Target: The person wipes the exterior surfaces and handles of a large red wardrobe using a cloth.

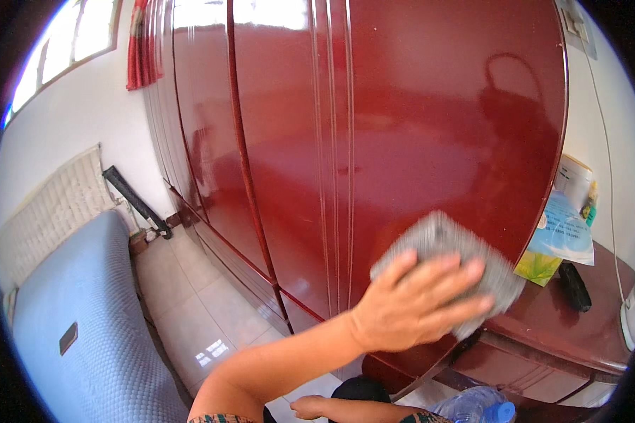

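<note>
Left hand (420, 303) flat on grey cloth (448, 271), fingers (466, 271) spread and straight, not curled, pressing cloth against glossy dark-red wardrobe door (416, 127), no pinch grip; cloth sits at door's lower right corner, just above near edge of the low red side surface (578, 331); cloth sticks out past the fingertips up and to the right, so it lies under and beyond the fingers, its long axis running roughly lower right to upper left across the door; forearm comes in from lower edge, slanting up-right. Right hand (310, 407) low at bottom of view, well apart from cloth, fingers look loosely curled, can't tell if holding anything, so left hand is the one on the cloth. Packages: on the side surface, against the white wall right of wardrobe, a pale blue and white flat pack (564, 229) leaning upright, a green/yellow box corner (536, 268) under it, touching cloth's right edge or just beside, can't tell which; small black oblong object (575, 285) lying on surface near its middle; white cable (603, 162) down the wall; clear plastic bottle w/ blue cap (483, 409) at bottom, below surface's front edge. Left side: blue quilted bed (77, 317), tiled floor (190, 303), red curtain (144, 42) by window at top left
</note>
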Motion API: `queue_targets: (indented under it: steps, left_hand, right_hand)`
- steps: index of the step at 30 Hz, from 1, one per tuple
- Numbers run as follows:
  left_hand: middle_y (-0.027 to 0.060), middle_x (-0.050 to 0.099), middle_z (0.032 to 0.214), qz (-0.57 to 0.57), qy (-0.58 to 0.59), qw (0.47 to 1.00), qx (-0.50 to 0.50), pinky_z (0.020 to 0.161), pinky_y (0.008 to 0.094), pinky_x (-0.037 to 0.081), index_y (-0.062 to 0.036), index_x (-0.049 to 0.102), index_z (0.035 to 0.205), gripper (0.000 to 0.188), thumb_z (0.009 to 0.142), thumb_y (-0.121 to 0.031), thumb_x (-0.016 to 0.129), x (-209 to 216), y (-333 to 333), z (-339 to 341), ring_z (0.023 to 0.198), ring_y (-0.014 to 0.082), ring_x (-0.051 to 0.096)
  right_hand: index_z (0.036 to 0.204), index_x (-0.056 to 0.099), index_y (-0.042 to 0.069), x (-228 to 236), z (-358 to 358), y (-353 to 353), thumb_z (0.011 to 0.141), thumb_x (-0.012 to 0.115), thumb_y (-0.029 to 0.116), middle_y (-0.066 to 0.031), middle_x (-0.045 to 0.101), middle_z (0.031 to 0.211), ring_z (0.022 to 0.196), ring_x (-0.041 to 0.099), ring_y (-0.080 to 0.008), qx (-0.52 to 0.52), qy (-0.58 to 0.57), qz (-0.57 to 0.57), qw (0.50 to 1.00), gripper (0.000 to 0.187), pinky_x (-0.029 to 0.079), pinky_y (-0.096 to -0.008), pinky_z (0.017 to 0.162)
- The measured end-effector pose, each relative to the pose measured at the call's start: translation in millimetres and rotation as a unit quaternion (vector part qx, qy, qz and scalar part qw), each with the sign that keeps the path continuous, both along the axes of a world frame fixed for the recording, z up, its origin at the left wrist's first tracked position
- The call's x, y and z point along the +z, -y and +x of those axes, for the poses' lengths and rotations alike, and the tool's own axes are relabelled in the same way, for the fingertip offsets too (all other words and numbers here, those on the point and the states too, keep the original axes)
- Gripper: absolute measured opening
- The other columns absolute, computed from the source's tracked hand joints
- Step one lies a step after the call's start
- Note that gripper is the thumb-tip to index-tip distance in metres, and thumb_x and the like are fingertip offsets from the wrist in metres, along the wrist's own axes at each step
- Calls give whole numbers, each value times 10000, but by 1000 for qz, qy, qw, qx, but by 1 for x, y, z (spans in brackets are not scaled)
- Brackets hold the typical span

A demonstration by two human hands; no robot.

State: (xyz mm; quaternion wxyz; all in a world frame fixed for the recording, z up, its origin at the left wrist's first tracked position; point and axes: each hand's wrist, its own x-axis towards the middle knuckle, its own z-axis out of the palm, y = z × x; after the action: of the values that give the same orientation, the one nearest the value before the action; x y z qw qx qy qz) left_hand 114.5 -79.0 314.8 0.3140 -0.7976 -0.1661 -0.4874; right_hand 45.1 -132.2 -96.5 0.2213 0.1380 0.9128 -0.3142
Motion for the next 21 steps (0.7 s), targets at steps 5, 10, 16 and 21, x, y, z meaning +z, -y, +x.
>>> queue_targets:
  steps: [5, 10, 16, 21]
  left_hand:
    - [-62, 367, 1485, -41, -224, 973, 19, 1096, 349, 188, -331, 417, 1403, 544, 869, -235, 465, -111, -2, -46, 1267, 99, 385]
    - [-62, 343, 1502, 17, -335, 942, 7, 1001, 284, 274, -306, 391, 1420, 567, 862, -217, 444, -90, -17, -78, 1302, 83, 364]
    - [33, 264, 1539, 47, -226, 973, -19, 1174, 442, 49, -282, 381, 1419, 675, 778, -280, 593, 48, -27, -57, 1424, 215, 225]
    - [150, 163, 1552, 25, 58, 990, 130, 1145, 490, 80, -229, 312, 1461, 736, 830, -465, 610, 134, -42, -75, 1427, 337, 165]
  right_hand:
    - [1010, 618, 3, -32, -2, 1, 842, 518, 225, -224, 642, 1025, 981, 614, -391, -9, -14, 14, 1000, 296, 485, -493, 830]
    - [1024, 625, 14, 13, 9, 3, 837, 527, 235, -219, 646, 1021, 972, 617, -388, -4, -13, 26, 1000, 306, 486, -487, 827]
    - [1031, 621, 17, -22, 6, -6, 838, 526, 238, -219, 646, 1022, 970, 617, -389, -2, -25, 38, 999, 308, 486, -487, 827]
    - [1034, 657, 49, -7, 8, 8, 823, 556, 240, -185, 662, 998, 936, 628, -360, -28, 15, 40, 999, 301, 497, -462, 811]
